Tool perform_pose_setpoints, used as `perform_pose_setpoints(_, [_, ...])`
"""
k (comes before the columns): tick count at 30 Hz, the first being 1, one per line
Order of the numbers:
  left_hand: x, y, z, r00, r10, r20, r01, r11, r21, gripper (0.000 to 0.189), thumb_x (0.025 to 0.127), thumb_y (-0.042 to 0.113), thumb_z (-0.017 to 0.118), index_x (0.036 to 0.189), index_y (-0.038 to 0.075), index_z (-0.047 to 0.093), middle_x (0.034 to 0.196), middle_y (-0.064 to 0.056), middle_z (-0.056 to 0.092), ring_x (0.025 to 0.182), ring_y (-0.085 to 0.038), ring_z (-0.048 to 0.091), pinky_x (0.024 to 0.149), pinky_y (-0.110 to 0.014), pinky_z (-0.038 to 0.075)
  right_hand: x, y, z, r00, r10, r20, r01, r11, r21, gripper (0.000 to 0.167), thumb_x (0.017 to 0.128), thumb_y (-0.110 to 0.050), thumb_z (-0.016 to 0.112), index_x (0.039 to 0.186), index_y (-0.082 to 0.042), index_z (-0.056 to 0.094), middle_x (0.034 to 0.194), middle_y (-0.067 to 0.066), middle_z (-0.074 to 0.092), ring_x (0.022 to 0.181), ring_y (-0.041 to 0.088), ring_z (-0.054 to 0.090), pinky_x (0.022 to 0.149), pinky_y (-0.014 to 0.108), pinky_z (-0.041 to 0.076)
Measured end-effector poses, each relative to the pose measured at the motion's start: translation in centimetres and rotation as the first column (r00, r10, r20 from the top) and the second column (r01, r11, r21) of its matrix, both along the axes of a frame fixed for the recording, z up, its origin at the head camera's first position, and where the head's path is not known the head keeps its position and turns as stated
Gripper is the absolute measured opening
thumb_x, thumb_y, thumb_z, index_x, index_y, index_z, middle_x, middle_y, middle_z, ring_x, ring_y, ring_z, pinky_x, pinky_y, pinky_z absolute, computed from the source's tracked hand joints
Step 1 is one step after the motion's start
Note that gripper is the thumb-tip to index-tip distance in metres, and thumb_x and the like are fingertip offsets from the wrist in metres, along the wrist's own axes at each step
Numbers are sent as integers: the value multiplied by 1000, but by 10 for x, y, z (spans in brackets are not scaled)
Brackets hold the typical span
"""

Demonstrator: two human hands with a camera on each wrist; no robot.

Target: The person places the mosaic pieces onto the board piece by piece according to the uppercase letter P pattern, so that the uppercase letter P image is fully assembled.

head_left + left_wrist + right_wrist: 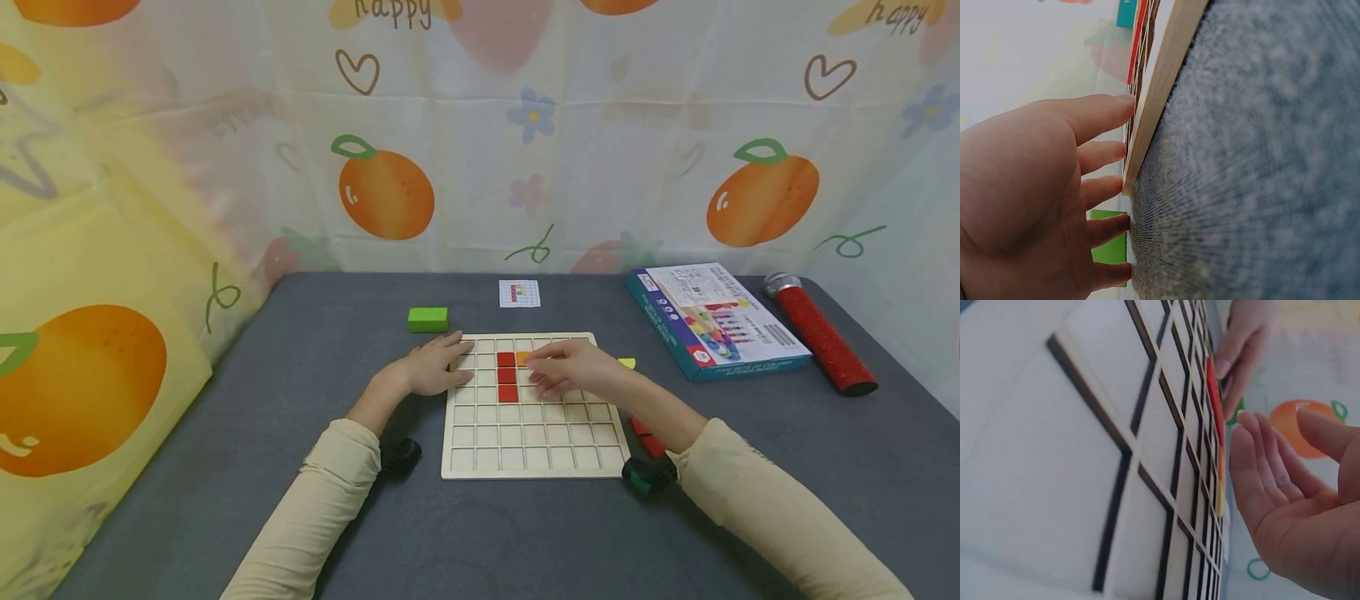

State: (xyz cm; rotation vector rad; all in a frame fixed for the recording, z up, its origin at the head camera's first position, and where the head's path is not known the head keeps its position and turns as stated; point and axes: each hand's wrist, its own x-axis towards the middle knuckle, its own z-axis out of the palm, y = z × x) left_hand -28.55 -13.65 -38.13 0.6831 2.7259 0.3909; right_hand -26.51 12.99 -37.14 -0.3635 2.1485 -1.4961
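A pale wooden grid board (492,458) lies on the dark table, with several red tiles (507,376) in one column and an orange tile (522,358) beside the top one. My left hand (432,367) rests at the board's left edge, fingers spread and thumb on the rim. Over the board's upper right part hovers my right hand (573,369), just right of the orange tile. In the right wrist view, this hand (1300,515) has loosely bent fingers, the thumb stands apart from them, and nothing shows between.
Behind the left hand sits a green block (428,320). A small pattern card (519,293) lies beyond the board. To the right are a boxed game (738,321) and a red tube (825,337). Red pieces (648,440) and a yellow piece (627,363) lie by the board's right side.
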Motion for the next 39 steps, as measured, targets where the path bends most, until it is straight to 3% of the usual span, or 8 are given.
perform_pose_setpoints(12, [-2,-1,-2,1000,0,-2,0,1000,-4,61,101,37,46,151,8,28,156,-17,15,141,-37,14,107,-60,16,2,41,7,1000,7,23,-5,997,-78,50,99,-27,54,137,4,46,123,25,55,104,27,59,91,36,47])
perform_pose_setpoints(21, [-2,-1,-2,1000,2,0,-2,1000,2,62,100,37,47,151,8,28,156,-17,15,142,-36,14,108,-59,15,9,61,5,999,22,-23,-22,1000,-1,55,97,-33,56,138,3,46,119,22,59,109,31,58,93,37,46])
perform_pose_setpoints(39, [-3,-1,-3,1000,-1,6,1,1000,-3,62,100,38,47,152,9,27,157,-16,14,142,-35,13,108,-59,15,28,104,-4,973,226,-44,-225,974,14,44,100,-21,53,130,10,51,120,20,62,108,25,62,90,30,48])
